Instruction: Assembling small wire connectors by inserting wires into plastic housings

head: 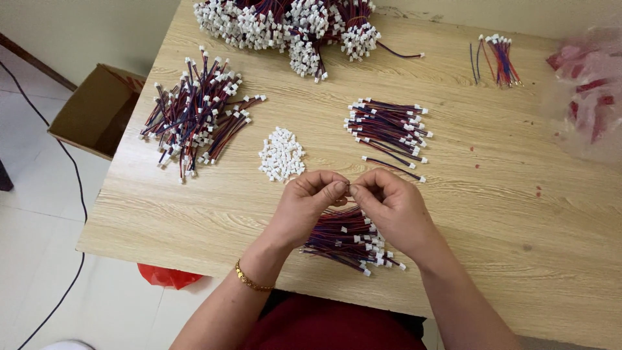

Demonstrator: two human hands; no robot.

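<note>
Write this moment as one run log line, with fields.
left hand: pinching small part | right hand: pinching same part | below: wire bundle | nearby: white connector pile

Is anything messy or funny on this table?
Mostly tidy piles. Oddities: a few tiny red bits lie scattered on the table right of the hands, and the big wire heap at the far edge runs out of view.

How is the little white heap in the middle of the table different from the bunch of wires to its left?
The white heap is only small white plastic connectors with no wires; the left bunch is red and dark wires already tipped with connectors. The heap is small and compact; the bunch is far bigger and splayed untidily. Both lie loose on the wooden table, untouched.
</note>
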